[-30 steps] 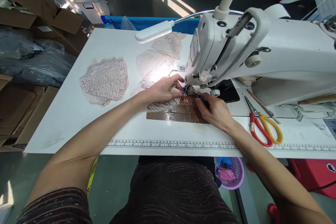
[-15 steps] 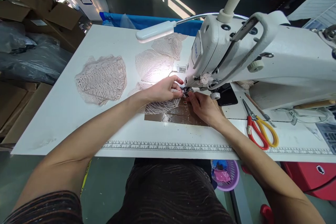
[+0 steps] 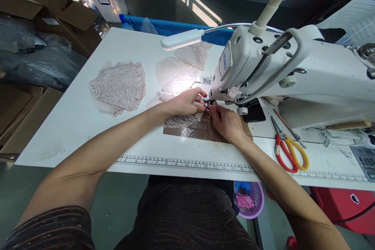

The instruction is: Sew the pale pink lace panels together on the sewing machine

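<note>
At the needle area of the white sewing machine (image 3: pixel 234 58), my left hand (image 3: pixel 189 102) comes in from the left, thumb and fingers pinched on a small dark piece (image 3: pixel 207 107). My right hand (image 3: pixel 227 123) pinches the same piece from the right, fingertips close to the left ones. Its exact kind is too small to make out. Under my left hand lies pale pink lace (image 3: pixel 184 120), partly over a brown shiny sheet (image 3: pixel 199 132). More lace (image 3: pixel 175 74) lies behind, lit by the machine's lamp (image 3: pixel 182 40).
A lace stack (image 3: pixel 118 88) lies on the left of the white table (image 3: pixel 73 125). To the right are red-and-yellow-handled scissors (image 3: pixel 290 150), a dark phone (image 3: pixel 254 110) and a pencil-like tool (image 3: pixel 288 127). A ruler strip (image 3: pixel 187 164) runs along the front edge; a purple basket (image 3: pixel 254 205) stands below.
The camera view has shifted and tilted slightly. Both hands stay at the needle area, pinching the dark piece, with only small finger movement.
</note>
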A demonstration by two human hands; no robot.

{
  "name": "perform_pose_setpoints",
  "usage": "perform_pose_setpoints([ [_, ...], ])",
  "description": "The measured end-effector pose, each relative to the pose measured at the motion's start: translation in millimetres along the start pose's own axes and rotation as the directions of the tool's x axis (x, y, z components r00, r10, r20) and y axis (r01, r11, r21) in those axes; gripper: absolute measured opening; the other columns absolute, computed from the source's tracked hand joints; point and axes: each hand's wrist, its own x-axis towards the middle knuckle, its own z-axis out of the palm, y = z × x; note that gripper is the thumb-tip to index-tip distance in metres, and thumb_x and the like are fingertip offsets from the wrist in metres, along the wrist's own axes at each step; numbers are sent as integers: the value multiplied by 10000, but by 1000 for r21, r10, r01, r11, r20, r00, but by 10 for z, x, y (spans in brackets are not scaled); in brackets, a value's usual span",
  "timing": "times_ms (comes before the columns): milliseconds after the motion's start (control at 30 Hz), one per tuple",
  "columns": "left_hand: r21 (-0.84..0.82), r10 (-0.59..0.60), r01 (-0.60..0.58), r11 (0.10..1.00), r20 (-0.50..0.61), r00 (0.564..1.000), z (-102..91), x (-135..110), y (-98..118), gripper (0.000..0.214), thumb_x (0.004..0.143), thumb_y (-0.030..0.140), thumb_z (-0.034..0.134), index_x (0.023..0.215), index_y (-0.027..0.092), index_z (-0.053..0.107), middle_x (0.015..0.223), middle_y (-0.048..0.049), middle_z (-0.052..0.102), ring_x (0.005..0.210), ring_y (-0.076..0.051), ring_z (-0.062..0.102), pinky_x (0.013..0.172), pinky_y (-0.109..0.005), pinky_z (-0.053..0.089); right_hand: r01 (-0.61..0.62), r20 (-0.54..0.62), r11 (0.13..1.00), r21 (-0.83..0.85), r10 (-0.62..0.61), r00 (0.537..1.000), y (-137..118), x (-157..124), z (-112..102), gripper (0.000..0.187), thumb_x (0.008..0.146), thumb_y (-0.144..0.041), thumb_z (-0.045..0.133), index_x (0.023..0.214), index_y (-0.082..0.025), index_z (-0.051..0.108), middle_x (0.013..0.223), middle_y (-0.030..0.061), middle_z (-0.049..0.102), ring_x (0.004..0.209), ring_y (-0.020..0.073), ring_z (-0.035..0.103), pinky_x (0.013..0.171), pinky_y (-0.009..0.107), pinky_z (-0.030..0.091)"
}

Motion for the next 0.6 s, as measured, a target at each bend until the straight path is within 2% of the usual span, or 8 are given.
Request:
perform_pose_setpoints([
  [100, 91, 25, -25, 995, -2, 1000, -16, -17, 33, 382, 867, 263, 609, 1199, 178, 441, 1013, -73, 696, 886, -161, 646, 756, -292, 487, 19, -10, 1000, 14, -19, 1000, 79, -25, -47, 451, 1028, -477, 339, 931, -217, 695, 798, 85, 726, 670, 227, 635, 561, 295, 291],
  [167, 218, 96, -89, 972, -20, 995, -95, -67, 112, 408, 869, 274, 614, 1232, 186, 450, 1102, -84, 676, 979, -180, 632, 807, -296, 480, 51, -33, 998, 41, -49, 998, 200, -66, -93, 464, 1028, -480, 326, 924, -213, 691, 807, 84, 728, 687, 232, 645, 580, 300, 304],
  [233, 440, 156, -120, 890, -46, 987, -230, -161, 226, 385, 870, 283, 614, 1225, 196, 494, 1177, -86, 636, 1039, -207, 601, 833, -307, 458, 45, -47, 998, 37, -43, 998, 351, -127, -135, 497, 1028, -481, 309, 855, -201, 682, 765, 91, 716, 677, 234, 644, 584, 304, 306],
  [267, 571, 154, -90, 816, -65, 986, -310, -221, 284, 333, 881, 283, 593, 1195, 197, 525, 1169, -83, 625, 1026, -218, 593, 824, -315, 446, 26, -55, 999, 19, -25, 998, 426, -163, -148, 517, 1026, -489, 305, 809, -197, 672, 731, 94, 703, 664, 235, 639, 578, 306, 298],
  [367, 787, -54, 130, 603, -123, 991, -528, -392, 393, 178, 914, 336, 548, 950, 168, 597, 906, -76, 628, 803, -208, 591, 689, -305, 408, 9, -100, 1000, -2, -9, 995, 596, -278, -139, 516, 1025, -499, 306, 812, -192, 662, 732, 92, 691, 645, 221, 619, 566, 301, 279],
  [467, 842, -226, 224, 490, -126, 966, -662, -409, 347, 345, 867, 503, 606, 837, 159, 599, 782, -76, 595, 655, -189, 558, 601, -298, 391, 32, -156, 999, 18, -29, 987, 657, -355, -57, 496, 1033, -475, 295, 908, -178, 671, 815, 96, 706, 644, 200, 602, 567, 297, 271],
  [533, 847, -212, 232, 479, -145, 966, -727, -287, 251, 440, 803, 577, 652, 909, 151, 625, 882, -99, 618, 697, -205, 583, 622, -305, 430, 41, -201, 999, 21, -36, 979, 658, -370, 10, 492, 1037, -457, 286, 947, -162, 670, 865, 105, 707, 635, 187, 588, 561, 297, 258],
  [600, 841, -140, 173, 512, -117, 983, -796, -91, 147, 504, 795, 549, 656, 1096, 146, 627, 1109, -138, 616, 894, -255, 623, 755, -331, 485, 43, -241, 999, 13, -38, 970, 653, -366, 64, 485, 1036, -439, 285, 960, -150, 668, 883, 106, 701, 616, 174, 569, 550, 297, 237],
])
